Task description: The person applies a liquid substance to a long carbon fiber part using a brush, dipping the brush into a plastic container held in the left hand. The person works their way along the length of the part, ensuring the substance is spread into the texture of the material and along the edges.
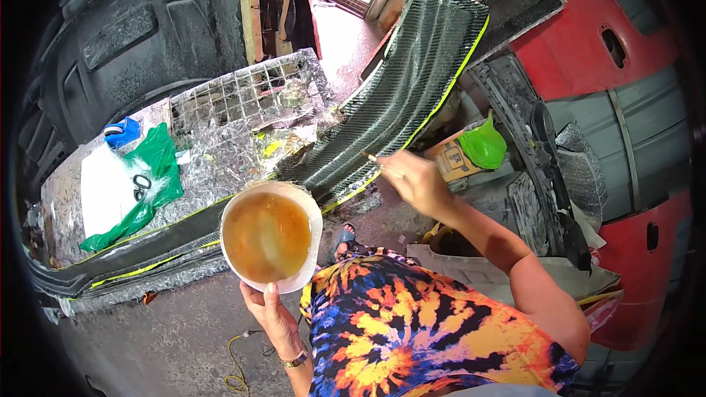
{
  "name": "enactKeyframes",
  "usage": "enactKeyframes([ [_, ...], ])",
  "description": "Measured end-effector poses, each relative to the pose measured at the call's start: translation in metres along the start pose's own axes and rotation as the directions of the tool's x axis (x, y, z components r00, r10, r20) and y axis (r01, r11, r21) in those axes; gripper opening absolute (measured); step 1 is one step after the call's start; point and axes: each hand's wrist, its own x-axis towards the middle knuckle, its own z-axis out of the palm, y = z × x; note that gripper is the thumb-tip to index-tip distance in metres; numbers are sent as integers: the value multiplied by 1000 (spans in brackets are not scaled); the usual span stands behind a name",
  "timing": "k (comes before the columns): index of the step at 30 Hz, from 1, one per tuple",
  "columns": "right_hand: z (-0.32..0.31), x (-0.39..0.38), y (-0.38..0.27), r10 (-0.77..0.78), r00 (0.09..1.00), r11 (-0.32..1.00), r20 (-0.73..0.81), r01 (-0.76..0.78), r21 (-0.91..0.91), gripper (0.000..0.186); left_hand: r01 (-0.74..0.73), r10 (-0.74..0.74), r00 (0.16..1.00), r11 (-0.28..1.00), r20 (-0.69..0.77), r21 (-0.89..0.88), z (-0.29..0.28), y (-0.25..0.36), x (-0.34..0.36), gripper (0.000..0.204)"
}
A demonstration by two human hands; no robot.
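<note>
My left hand [271, 316] grips a white bowl [313, 229] from below, thumb against its rim. Amber liquid [265, 235] fills much of it. Pinched in my right hand [416, 182] is a small brush [372, 157]; its pale handle shows, while its tip is hard to make out against the dark weave. That tip is at or just over a long curved part covered in glossy black woven carbon-fibre cloth [401, 95]. Yellow-green tape [439, 105] lines the part's edge. Behind the bowl, the part continues left along the workbench.
The stained workbench [213, 154] carries a green plastic sheet [163, 162], white sheet [107, 191], scissors [141, 187] and a blue tape dispenser [122, 132]. A bright green bag [483, 145] sits on a cardboard box [450, 162]. Red panels [566, 44] stand right; a yellow cord [237, 367] lies on the floor.
</note>
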Motion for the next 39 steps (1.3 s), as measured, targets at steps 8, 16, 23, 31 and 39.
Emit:
enactKeyframes([
  [8,-30,36,60,549,827,727,118,-542,421,13,64,-64,991,998,117,5,22,-1,7,62],
  [16,-47,64,91,353,931,849,88,-359,388,11,24,-42,978,996,206,89,36,-4,13,65],
  [23,-54,74,102,342,938,898,55,-344,275,10,34,-65,960,993,272,117,35,-1,20,55],
  [31,-88,68,67,304,939,925,-163,-250,285,15,25,-70,961,985,266,168,46,8,20,55],
  [39,-21,-1,-31,51,997,912,-51,-26,409,13,38,-90,929,988,359,149,82,-6,43,47],
])
